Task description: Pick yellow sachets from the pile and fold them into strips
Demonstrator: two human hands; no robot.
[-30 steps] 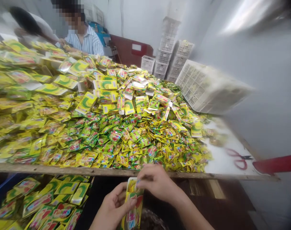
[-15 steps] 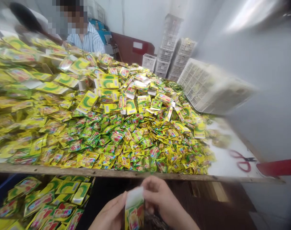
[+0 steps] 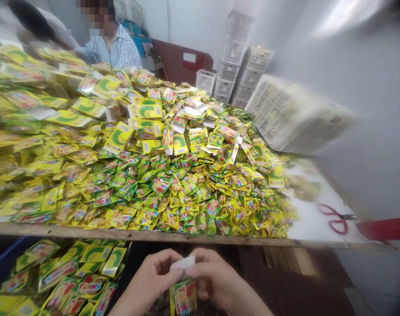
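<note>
A small yellow-green printed carton stands upright between my two hands, below the table's front edge. Its white end flap sticks up at the top. My left hand grips the carton from the left, thumb on the front just under the flap. From the right, my right hand holds the same carton, with its thumb at the flap's base. Fingers behind the carton are partly hidden. Beyond my hands, a heap of small green and yellow sachets covers the table, with printed cartons lying on top.
A blue bin of filled-looking cartons sits at lower left. Red-handled scissors lie at the table's right end. A white crate tilts behind, near stacked crates. A person in a striped shirt is across the heap.
My left hand has risen to the carton's top, and both thumbs now meet at the flap, which looks shorter and more folded. The person opposite has leaned slightly left.
</note>
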